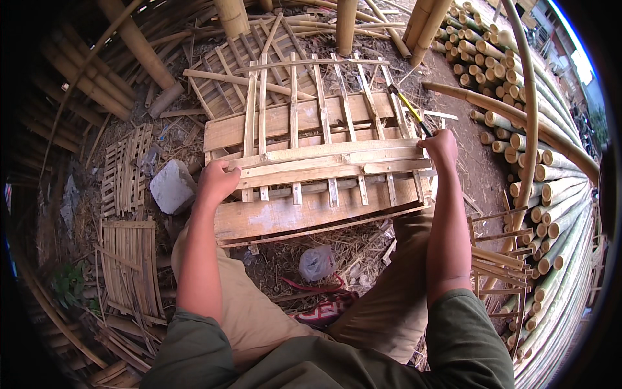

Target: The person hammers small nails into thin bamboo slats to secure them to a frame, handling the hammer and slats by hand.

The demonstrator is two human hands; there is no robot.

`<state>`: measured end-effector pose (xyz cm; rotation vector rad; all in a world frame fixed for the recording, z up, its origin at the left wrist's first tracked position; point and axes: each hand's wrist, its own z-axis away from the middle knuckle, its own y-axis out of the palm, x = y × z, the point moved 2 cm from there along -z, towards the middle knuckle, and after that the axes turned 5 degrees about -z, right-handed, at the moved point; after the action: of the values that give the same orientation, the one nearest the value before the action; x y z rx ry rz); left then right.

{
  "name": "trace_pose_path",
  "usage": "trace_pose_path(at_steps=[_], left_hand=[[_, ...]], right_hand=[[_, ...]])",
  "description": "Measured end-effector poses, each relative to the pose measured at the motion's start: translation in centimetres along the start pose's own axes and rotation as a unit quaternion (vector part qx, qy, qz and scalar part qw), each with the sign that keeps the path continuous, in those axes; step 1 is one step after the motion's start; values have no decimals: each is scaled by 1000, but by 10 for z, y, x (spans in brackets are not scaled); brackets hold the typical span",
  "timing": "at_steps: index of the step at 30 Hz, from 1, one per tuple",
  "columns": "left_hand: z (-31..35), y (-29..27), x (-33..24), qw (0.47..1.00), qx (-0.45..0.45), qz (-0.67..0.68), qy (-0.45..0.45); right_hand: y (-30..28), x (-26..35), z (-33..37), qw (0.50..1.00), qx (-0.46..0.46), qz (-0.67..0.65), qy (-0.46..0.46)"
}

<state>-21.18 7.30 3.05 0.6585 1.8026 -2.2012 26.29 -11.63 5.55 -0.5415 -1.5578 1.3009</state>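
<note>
A bamboo slat frame (324,129) lies across a low plank bench (311,212) in front of me, its crosswise slats nailed over several lengthwise ones. My left hand (217,183) is closed on the left end of a crosswise bamboo slat (285,155), thumb on top. My right hand (442,150) grips the black end of a hammer (408,106) with a yellow and black handle; its head points away from me over the frame's far right. That hand is also at the slats' right end, and its fingertips are partly hidden.
A whitish block (173,187) stands left of the bench. Finished slat panels (131,266) lie on the left. Stacked bamboo poles (557,214) fill the right side, and upright posts (345,29) rise beyond the bench. A plastic bag (317,262) lies between my legs.
</note>
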Motion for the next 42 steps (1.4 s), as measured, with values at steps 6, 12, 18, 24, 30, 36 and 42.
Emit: trace_pose_path(at_steps=[6, 12, 18, 24, 30, 36, 42], left_hand=[[2, -2, -5, 1000, 15, -4, -12], [2, -4, -5, 999, -12, -33, -3], [4, -1, -8, 999, -17, -31, 20], [1, 3, -3, 996, -44, -7, 82], [2, 7, -10, 992, -34, 0, 121], [3, 12, -8, 987, -73, -24, 142], [20, -1, -35, 944, -167, 48, 280]], right_hand=[[-5, 4, 9, 998, -35, 44, 18], [-19, 33, 40, 998, -28, 49, 5], [-3, 36, 45, 992, 66, 10, -104], [18, 51, 55, 981, 106, 29, -163], [28, 48, 57, 965, 144, 53, -213], [24, 58, 73, 947, 148, 100, -266], [30, 63, 75, 941, 46, 6, -335]])
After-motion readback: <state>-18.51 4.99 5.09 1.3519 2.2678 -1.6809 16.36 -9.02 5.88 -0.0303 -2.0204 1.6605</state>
